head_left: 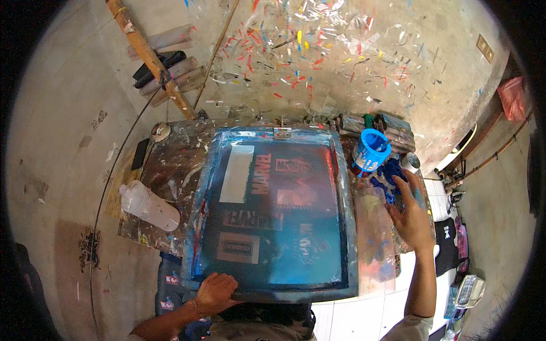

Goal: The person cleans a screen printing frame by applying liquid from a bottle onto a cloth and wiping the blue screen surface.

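Note:
A screen-printing frame (351,244) with a blue-stained mesh and several lettered and blocked-out stencil areas lies before me on the workbench. Curled over its near left edge, the fingers of my left hand (217,294) grip the frame. My right hand (410,219) is raised at the right side of the bench, fingers spread and nothing visible in them. Just beyond its fingertips are a crumpled dark blue rag (392,170) and a small pale can (410,162). A bright blue paint pot (371,152), smeared with paint, stands behind the rag.
A whitish plastic bottle (151,206) is on the bench's left, with a dark phone-like slab (140,154) behind it. A metal hinge clamp (282,132) is at the frame's far edge. Stained rolls (395,132) lie at the back right. Dark printed cloth (169,284) hangs below left.

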The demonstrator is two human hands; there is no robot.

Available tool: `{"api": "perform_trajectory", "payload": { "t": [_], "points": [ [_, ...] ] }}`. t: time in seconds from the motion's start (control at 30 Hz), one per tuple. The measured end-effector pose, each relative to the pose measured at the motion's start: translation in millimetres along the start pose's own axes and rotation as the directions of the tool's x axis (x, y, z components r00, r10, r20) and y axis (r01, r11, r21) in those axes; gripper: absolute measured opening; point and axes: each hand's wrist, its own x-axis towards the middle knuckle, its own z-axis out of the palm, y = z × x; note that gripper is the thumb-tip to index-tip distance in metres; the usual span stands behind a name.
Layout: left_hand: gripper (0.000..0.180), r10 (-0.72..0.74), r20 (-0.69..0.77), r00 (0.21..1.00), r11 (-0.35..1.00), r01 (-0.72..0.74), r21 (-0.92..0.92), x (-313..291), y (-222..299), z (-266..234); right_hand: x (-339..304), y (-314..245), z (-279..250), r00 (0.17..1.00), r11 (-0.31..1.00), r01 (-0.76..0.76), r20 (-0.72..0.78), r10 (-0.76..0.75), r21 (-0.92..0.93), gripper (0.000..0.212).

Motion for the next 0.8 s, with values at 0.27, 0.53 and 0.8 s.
{"api": "perform_trajectory", "payload": {
  "t": [0.27,0.53,0.8],
  "points": [
    [0.051,-0.031,0.291,0.956,0.995,0.057,-0.082,8.4,-4.2,-1.3,-14.1,-77.0,-3.3,0.928,0.946,0.083,0.32,-0.188,0.314,0.057],
    [0.034,-0.07,-0.449,0.891,0.985,-0.011,-0.174,323.0,-126.3,-158.3,-87.9,-55.4,-54.4,0.924,0.656,-0.383,0.261,0.281,0.65,0.03],
    [0.05,0.047,0.394,0.918,0.978,-0.122,0.167,554.2,-316.0,-108.6,-146.0,-10.3,-72.9,0.812,0.691,-0.583,0.297,0.502,0.427,0.038]
  ]
}}
